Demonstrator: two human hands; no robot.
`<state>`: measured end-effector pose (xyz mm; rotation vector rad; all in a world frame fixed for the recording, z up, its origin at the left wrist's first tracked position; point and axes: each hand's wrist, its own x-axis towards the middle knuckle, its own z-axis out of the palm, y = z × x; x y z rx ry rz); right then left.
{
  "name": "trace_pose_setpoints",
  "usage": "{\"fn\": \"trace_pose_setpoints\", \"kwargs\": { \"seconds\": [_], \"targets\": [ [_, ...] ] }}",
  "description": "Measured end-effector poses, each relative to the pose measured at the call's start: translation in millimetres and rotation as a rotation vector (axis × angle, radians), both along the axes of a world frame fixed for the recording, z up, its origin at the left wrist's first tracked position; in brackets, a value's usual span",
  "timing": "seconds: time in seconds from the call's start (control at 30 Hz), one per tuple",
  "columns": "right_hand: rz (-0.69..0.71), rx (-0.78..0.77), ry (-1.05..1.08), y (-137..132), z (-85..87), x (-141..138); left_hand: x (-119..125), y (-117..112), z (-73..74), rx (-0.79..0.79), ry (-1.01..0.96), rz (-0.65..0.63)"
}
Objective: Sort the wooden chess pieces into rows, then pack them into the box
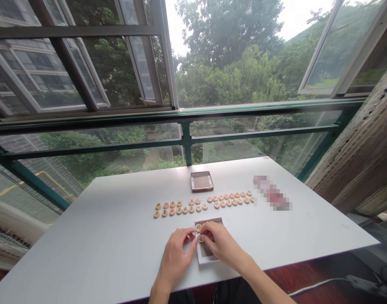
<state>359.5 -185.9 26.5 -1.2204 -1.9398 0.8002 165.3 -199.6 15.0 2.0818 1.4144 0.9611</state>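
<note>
In the head view, a shallow white box (209, 259) lies near the table's front edge. Inside it, toward the upper left, is a round wooden Chinese chess piece (198, 228) with a black character. The fingers of my right hand (223, 245) reach over the box and pinch another chess piece (200, 239) just below that one. My left hand (177, 251) is at the box's left side, thumb and forefinger apart, their tips by its wall. Beyond the box, several chess pieces (178, 210) with red or black characters lie flat in two rough rows.
A second shallow box or lid (202, 181) with a brown inside lies behind the rows. At right on the white table (101, 236) is a blurred-out reddish patch (272, 193). Green railing (186, 143) and open windows stand behind the table, and a curtain (361, 139) hangs at right.
</note>
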Motion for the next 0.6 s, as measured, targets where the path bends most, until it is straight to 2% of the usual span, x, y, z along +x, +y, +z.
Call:
{"fn": "trace_pose_setpoints", "kwargs": {
  "seconds": [0.23, 0.47, 0.6],
  "targets": [
    [-0.056, 0.077, -0.048, 0, -8.9, -3, 0, 0, -0.6, 0.003, 0.002, -0.008],
    [-0.035, 0.093, -0.137, -8, 1.9, 0, 0, 1, -0.3, 0.017, 0.009, -0.005],
    [-0.028, 0.132, -0.198, -9, -0.3, 0, 0, 0, 0.0, 0.022, 0.010, 0.000]
  ]
}}
